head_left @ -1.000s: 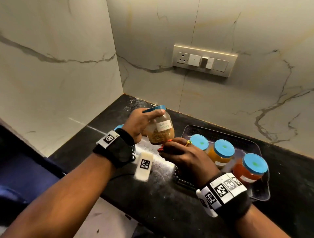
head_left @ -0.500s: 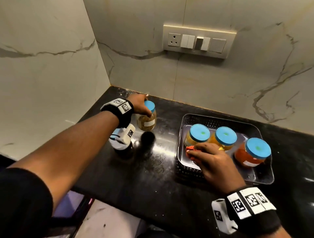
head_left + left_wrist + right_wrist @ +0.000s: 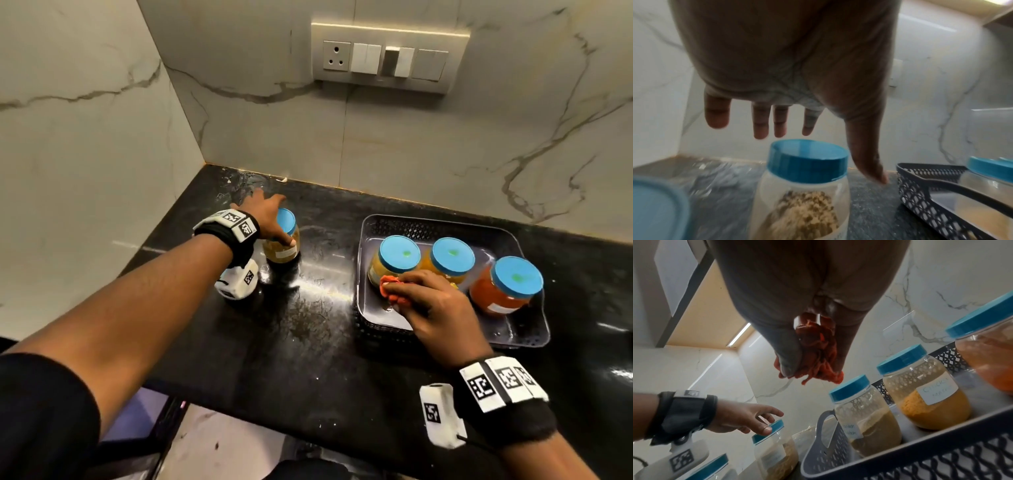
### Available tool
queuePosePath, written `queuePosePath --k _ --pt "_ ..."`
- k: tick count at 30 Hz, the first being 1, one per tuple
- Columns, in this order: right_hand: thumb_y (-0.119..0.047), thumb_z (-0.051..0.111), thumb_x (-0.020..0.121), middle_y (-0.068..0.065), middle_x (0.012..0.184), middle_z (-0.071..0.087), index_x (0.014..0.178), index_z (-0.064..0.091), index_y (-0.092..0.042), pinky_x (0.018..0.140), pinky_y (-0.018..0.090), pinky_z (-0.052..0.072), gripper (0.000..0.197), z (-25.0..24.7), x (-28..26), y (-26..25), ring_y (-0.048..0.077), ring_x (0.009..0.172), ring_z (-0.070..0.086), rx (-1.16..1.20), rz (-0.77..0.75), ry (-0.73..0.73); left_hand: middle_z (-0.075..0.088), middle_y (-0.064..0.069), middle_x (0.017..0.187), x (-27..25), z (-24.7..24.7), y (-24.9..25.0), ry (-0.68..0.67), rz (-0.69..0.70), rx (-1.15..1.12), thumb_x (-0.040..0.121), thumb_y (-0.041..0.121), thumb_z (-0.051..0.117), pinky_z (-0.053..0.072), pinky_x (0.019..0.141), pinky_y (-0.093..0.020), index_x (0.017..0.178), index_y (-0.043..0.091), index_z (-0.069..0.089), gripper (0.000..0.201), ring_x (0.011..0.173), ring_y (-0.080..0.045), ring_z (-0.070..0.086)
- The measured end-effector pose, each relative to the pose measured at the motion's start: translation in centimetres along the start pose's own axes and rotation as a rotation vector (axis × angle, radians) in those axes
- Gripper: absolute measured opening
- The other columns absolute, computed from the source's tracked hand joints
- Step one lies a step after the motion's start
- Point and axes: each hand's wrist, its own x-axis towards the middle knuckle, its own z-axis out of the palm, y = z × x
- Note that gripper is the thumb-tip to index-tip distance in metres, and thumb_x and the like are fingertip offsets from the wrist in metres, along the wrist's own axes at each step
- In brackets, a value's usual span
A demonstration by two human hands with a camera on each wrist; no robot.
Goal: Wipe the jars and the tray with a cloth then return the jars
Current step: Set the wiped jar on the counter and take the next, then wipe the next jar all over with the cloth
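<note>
1. Marble walls meet at a corner behind a black desk [image 3: 308, 342]; jars sit out at left, tray at right.
2. Left hand [image 3: 265, 214] over the brown-spice jar [image 3: 282, 240], which stands upright on the desk well left of the tray. Left wrist view shows fingers [image 3: 760, 120] spread and straight above the blue lid, thumb down beside it; not gripping, at most the thumb touching the lid rim.
3. Another blue-lidded jar [image 3: 709, 467] stands just nearer, mostly hidden under the left wrist.
4. Grey perforated tray [image 3: 438, 222] holds three upright jars in a row.
5. Right hand [image 3: 435, 308] in the tray, fingers curled round a bunched orange cloth [image 3: 394, 291].
6. Key relation: the leftmost tray jar [image 3: 394, 260] lies just beyond the cloth, apparently touching it. Likely next to be wiped; right hand far nearer.
</note>
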Motion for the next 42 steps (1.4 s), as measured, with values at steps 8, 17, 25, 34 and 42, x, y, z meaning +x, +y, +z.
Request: queuePosePath --k 8,17,25,34,42 --pt "-0.004 0.082 0.075 -0.010 0.114 0.067 0.128 0.066 -0.022 0.091 0.007 0.043 0.059 -3.5 -1.0 2.9 0.004 0.103 0.061 0.104 0.141 0.050 0.034 -0.005 0.160 -6.9 2.4 10.4 0.197 0.179 -0.105 0.070 0.081 0.067 0.019 0.117 -0.067 0.157 0.028 0.029 0.109 0.149 -0.026 0.027" --pt "-0.007 0.084 0.072 -0.015 0.109 0.069 0.112 0.072 -0.027 0.093 0.024 0.050 0.046 -9.5 -4.4 8.3 0.002 0.105 0.063 0.183 0.239 0.086 0.046 -0.005 0.147 -7.6 5.3 20.6 0.093 0.125 -0.111 0.068 0.080 0.070 0.020 0.115 -0.064 0.148 0.026 0.038 0.101 0.139 -0.028 0.041" --pt "-0.002 0.079 0.076 -0.018 0.108 0.073 0.111 0.073 -0.030 0.091 0.019 0.053 0.045 -11.1 -6.8 9.9 0.001 0.105 0.067 0.323 0.337 0.049 0.047 -0.007 0.143 -6.0 5.9 21.5 0.073 0.012 -0.078 0.066 0.078 0.074 0.029 0.110 -0.058 0.143 0.027 0.043 0.097 0.134 -0.030 0.045" --pt "0.003 0.080 0.075 -0.019 0.100 0.074 0.103 0.076 -0.027 0.080 0.004 0.047 0.041 -11.8 -7.2 9.1 -0.004 0.095 0.068 0.445 0.373 0.148 0.051 -0.002 0.127 -7.0 5.7 21.4 0.166 0.008 -0.153 0.062 0.066 0.079 0.035 0.103 -0.049 0.134 0.026 0.051 0.087 0.123 -0.025 0.050" --pt "-0.004 0.078 0.080 -0.006 0.108 0.074 0.113 0.071 -0.027 0.087 0.021 0.054 0.040 -11.3 -6.0 7.6 0.010 0.100 0.070 0.656 0.389 0.169 0.057 0.001 0.118 -13.2 1.2 18.7 0.297 0.259 -0.914 0.037 0.077 0.083 0.053 0.094 -0.034 0.126 0.026 0.054 0.107 0.109 -0.017 0.059"
